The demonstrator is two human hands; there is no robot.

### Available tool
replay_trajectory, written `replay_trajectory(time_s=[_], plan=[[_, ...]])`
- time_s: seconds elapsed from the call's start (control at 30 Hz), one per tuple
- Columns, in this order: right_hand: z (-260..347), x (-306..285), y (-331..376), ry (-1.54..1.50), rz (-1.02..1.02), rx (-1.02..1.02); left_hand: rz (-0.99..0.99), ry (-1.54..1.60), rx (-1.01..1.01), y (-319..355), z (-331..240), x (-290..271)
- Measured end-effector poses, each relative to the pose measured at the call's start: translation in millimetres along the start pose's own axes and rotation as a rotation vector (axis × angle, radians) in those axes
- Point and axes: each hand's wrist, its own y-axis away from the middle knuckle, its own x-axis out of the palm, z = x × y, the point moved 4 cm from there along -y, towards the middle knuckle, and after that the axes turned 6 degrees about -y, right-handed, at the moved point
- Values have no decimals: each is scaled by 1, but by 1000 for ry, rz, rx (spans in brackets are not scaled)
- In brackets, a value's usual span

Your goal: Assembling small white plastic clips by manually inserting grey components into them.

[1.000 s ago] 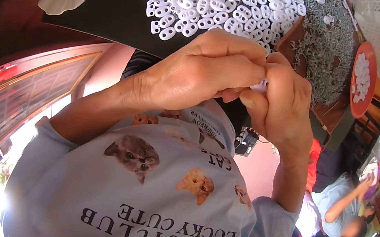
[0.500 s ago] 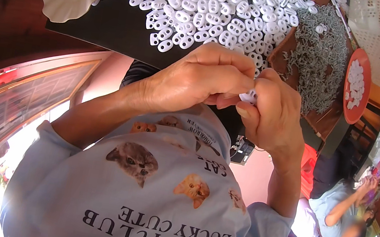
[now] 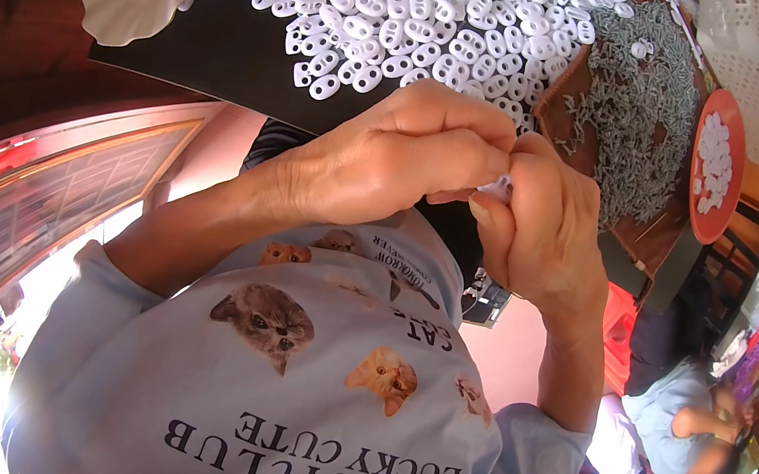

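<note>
White plastic, a small piece [image 3: 498, 188], sits pinched between the fingertips of my left hand [image 3: 392, 168] and my right hand [image 3: 543, 230], pressed together just off the near edge of the black board [image 3: 230, 48]. More white oval pieces [image 3: 409, 9] cover that board, with grey metal bits [image 3: 631, 109] heaped at its right edge.

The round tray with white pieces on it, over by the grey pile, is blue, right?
Not quite. The head view shows that the round tray is red-orange, not blue. The rest holds: it carries white pieces and sits beside the grey pile. Both hands, left and right, pinch one small white piece together.
</note>
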Motion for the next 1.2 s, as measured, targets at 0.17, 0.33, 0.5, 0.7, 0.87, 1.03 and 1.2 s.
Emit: replay_trajectory(time_s=[0.17,0.33,0.5,0.7,0.87,1.03,1.2], plan=[[-3,0,3,10,5,-27,-6,-134,29,0,0,2],[-2,-3,3,9,-7,-31,20,-71,4,2,3,-1],[-3,-5,6,-32,-42,-57,-9,-18,-10,7,3,2],[1,-3,4,112,-108,-35,-77,-23,-7,11,3,7],[5,0,6,36,-64,-41,-74,-3,-41,14,3,10],[3,-6,12,-309,-72,124,-25,-102,29,13,-5,4],[2,-16,21,-521,-65,466,-71,-91,75,12,1,6]])
